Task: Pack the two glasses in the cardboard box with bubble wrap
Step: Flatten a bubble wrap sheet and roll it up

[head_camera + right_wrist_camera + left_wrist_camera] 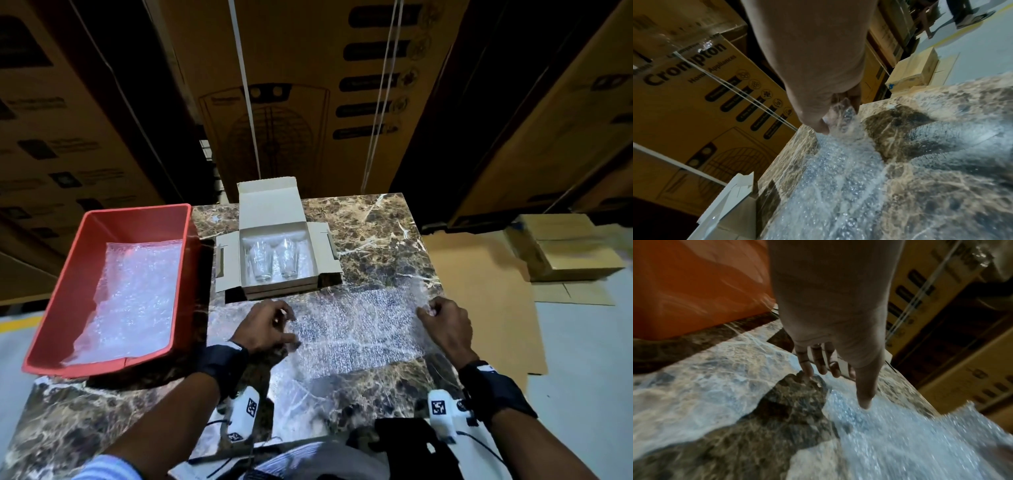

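Right hand (442,325) pinching one corner of the bubble wrap sheet (356,332) near the counter's (376,219) right edge, left hand (265,325) loosely spread over its other end, apparently flattening it before wrapping the two glasses (274,260) lying in the cardboard box (274,246) at the far edge

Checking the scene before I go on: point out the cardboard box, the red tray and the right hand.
cardboard box (274,202): head view, raised lid.
red tray (73,274): head view, left wall.
right hand (445,320): head view, back of hand.
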